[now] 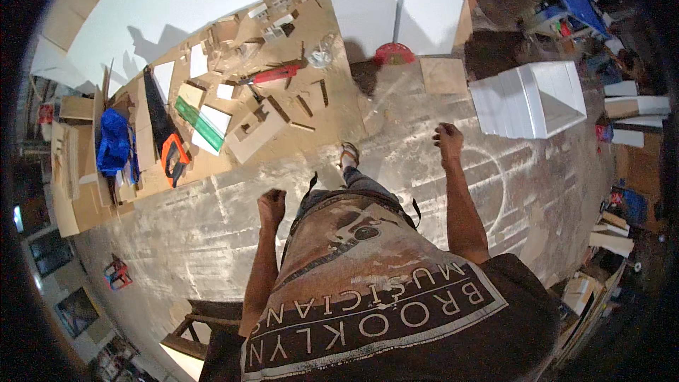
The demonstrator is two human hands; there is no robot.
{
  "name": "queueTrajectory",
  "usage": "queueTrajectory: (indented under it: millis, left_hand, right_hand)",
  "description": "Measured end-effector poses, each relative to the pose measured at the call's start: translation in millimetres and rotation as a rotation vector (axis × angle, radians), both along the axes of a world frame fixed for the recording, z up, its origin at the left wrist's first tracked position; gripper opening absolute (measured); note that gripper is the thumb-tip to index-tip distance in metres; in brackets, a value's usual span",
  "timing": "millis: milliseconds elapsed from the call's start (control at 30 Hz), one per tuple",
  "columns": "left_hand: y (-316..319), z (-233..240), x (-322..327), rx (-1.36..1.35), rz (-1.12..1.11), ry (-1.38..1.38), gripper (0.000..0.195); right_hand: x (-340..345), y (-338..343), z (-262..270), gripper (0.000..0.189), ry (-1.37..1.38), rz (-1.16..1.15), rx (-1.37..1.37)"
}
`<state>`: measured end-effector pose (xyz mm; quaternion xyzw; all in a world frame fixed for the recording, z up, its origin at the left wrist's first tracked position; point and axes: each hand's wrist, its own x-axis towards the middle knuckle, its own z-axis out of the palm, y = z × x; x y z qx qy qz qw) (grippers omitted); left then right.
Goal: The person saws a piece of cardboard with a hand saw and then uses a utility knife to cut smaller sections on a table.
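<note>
My left hand (271, 208) hangs beside my hip with its fingers curled and nothing seen in it. Held out over the concrete floor, my right hand (449, 143) is loosely curled too and shows no object. Ahead to the left is a brown board surface (339, 111). On it lie a handsaw (172, 156) with an orange and black handle, a green ruler (199, 123), a red-handled tool (273, 74) and a notched board piece (257, 135). Blue cloth or plastic (113, 143) lies at its left end. Neither hand touches these things.
A white block-like stack (528, 101) stands on the floor to the right. A red broom-like head (394, 53) on a grey pole rests by the white panel (435, 0), near a flat square board (442, 76). A small red stool (118, 272) is far left.
</note>
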<state>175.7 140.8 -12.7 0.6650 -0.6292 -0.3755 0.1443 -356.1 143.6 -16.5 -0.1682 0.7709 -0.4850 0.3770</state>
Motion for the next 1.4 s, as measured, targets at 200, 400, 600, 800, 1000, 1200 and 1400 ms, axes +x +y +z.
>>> queueTrajectory:
  millis: [200, 400, 600, 800, 1000, 1200, 1400]
  left_hand:
    - [-64.5, 25.7, -74.6, -0.623, -0.26, -0.072, 0.02]
    - [-100.1, 11.7, -119.4, -0.662, -0.473, -0.062, 0.041]
    - [-101.6, -16.0, -112.8, -0.685, -0.443, -0.196, 0.038]
    - [-106.4, 7.7, -125.0, -0.502, -0.379, -0.232, 0.028]
    - [-108.2, 0.8, -126.6, -0.432, -0.235, -0.216, 0.025]
    - [-98.9, 12.8, -152.3, -0.59, -0.254, -0.335, 0.024]
    - [-80.9, 38.9, -194.2, -0.577, -0.062, -0.286, 0.011]
  right_hand:
    - [0.9, 115.9, 14.6, 0.027, 0.067, -0.088, 0.067]
    - [76.0, 190.6, -10.6, 0.022, 0.114, 0.19, 0.106]
    - [118.5, 222.8, 31.6, 0.021, 0.264, 0.345, 0.047]
    - [91.7, 253.2, 29.2, 0.021, 0.239, 0.294, 0.111]
    - [57.5, 246.9, 29.0, 0.026, 0.188, 0.344, 0.173]
    - [10.9, 202.4, 4.3, 0.03, 0.37, 0.55, 0.038]
    - [-18.6, 112.7, 34.4, 0.028, 0.263, 0.673, -0.084]
